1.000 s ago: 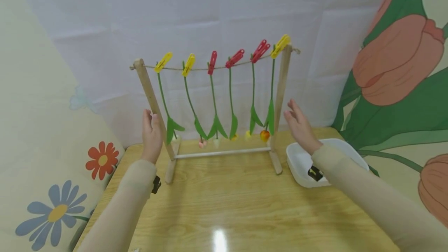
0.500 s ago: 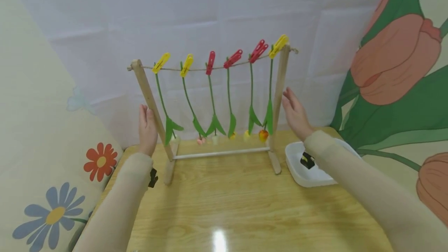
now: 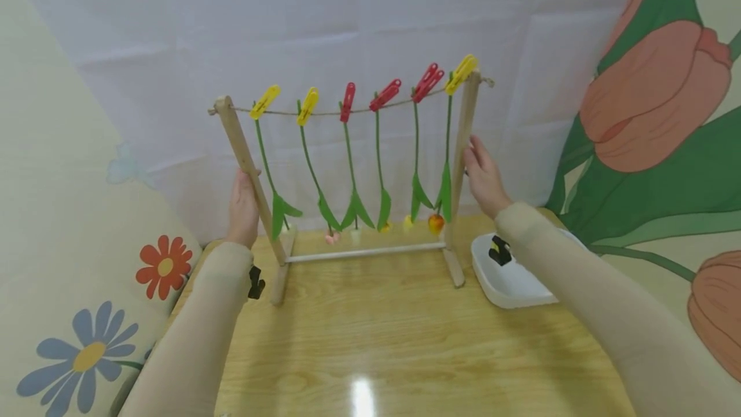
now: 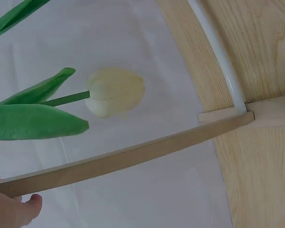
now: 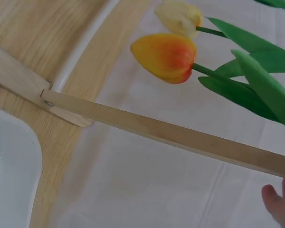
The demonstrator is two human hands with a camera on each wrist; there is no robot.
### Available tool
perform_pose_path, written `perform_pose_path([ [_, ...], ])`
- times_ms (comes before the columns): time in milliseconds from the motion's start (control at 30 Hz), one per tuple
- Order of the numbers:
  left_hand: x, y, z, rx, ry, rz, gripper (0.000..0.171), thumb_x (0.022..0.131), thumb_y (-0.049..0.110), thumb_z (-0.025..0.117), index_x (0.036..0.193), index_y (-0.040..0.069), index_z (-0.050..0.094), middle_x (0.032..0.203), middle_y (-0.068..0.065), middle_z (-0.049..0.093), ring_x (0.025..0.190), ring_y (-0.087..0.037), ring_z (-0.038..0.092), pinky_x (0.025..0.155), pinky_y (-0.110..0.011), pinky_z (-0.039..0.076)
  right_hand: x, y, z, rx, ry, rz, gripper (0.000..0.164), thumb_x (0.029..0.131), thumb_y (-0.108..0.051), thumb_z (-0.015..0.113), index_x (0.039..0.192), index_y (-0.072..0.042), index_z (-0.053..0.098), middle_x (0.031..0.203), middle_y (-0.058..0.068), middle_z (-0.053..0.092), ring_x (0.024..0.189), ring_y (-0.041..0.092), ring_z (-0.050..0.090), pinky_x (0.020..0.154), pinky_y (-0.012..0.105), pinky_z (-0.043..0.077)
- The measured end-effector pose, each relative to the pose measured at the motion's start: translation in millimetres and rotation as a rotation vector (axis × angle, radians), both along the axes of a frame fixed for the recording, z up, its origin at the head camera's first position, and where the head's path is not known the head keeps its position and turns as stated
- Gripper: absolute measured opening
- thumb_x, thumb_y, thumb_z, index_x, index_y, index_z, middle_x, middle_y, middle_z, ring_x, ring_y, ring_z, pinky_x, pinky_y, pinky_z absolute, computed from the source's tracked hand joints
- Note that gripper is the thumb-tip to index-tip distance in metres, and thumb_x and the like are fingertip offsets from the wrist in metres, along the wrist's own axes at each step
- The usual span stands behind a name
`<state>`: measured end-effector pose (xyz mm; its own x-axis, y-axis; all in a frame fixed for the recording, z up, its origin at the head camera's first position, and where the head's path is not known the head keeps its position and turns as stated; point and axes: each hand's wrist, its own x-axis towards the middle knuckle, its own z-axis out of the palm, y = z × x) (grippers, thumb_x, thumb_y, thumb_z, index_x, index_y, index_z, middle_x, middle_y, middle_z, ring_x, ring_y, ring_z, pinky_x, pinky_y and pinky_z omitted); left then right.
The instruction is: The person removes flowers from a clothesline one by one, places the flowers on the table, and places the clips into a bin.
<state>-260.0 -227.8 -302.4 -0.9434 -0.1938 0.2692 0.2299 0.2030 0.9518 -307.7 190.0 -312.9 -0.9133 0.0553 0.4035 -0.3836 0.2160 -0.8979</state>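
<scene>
Artificial tulips (image 5: 164,59) hang heads-down from a twine line on a wooden drying rack (image 3: 239,140), held by yellow clothespins (image 3: 265,102) and red clothespins (image 3: 347,103). My left hand (image 3: 244,211) grips the rack's left post; a fingertip shows past its inner edge, and in the left wrist view the thumb (image 4: 34,205) lies on the near side. At the right post (image 5: 180,136), my right hand (image 3: 485,179) touches the outer edge with its fingertips, thumb apart from the wood. A cream tulip (image 4: 116,91) hangs beside the left post.
A white plastic tub (image 3: 509,285) stands right of the rack, partly under my right forearm. A white rod (image 3: 370,253) joins the rack's feet on the wooden table (image 3: 359,333). Behind hangs a white cloth (image 3: 324,11), with flower-painted panels (image 3: 660,101) at both sides.
Both hands have moved inward and up to the posts. The left fingers have come round the left post, and the right fingertips have reached the right post. The rack stays in place.
</scene>
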Motion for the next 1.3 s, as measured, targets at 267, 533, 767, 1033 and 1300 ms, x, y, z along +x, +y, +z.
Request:
perform_pose_path([
  [267,-20.2,4,-11.7,0.030,0.025,0.124,0.057,0.105,0.042,0.011,0.120,0.001,0.048,0.121,-0.011,0.047,0.121,-0.028,0.038,0.110,-0.040,0.027,-4.3,-7,2.5,-0.048,-0.011,0.024,0.046,0.107,-0.019,0.032,0.150,-0.002,0.030,0.124,0.025,0.051,0.100,0.015,0.050,0.088,0.028,0.046],
  [533,-22.9,5,-8.6,-0.010,0.045,0.131,0.055,0.105,0.040,0.012,0.136,0.005,0.042,0.108,-0.013,0.049,0.102,-0.015,0.044,0.102,-0.037,0.032,-8.1,-2,-0.1,0.036,0.002,0.007,0.046,0.107,-0.021,0.032,0.149,-0.003,0.031,0.122,0.026,0.053,0.107,0.028,0.054,0.079,0.028,0.049],
  [767,-29.3,3,-18.8,-0.016,0.051,0.178,0.062,0.102,0.047,0.012,0.128,0.001,0.044,0.100,-0.003,0.047,0.089,-0.008,0.042,0.090,-0.030,0.034,-9.4,-3,0.9,0.086,0.017,0.011,0.044,0.107,-0.020,0.030,0.147,-0.001,0.031,0.118,0.026,0.053,0.107,0.029,0.054,0.078,0.027,0.048],
  [1033,-28.3,1,-20.9,0.018,0.101,0.205,0.048,0.095,0.053,0.015,0.095,0.017,0.046,0.093,-0.002,0.045,0.078,-0.011,0.038,0.075,-0.023,0.031,-9.6,-9,2.6,0.093,0.052,0.005,0.040,0.107,-0.018,0.031,0.140,0.005,0.034,0.111,0.025,0.054,0.094,0.024,0.052,0.071,0.019,0.044],
  [1300,-31.0,5,-20.9,0.043,0.080,0.197,0.039,0.101,0.045,0.015,0.094,0.021,0.045,0.094,0.000,0.047,0.085,-0.010,0.043,0.080,-0.023,0.033,-8.5,-5,-0.4,0.092,0.047,-0.012,0.041,0.107,-0.018,0.031,0.141,0.005,0.032,0.112,0.026,0.053,0.096,0.028,0.052,0.072,0.020,0.044],
])
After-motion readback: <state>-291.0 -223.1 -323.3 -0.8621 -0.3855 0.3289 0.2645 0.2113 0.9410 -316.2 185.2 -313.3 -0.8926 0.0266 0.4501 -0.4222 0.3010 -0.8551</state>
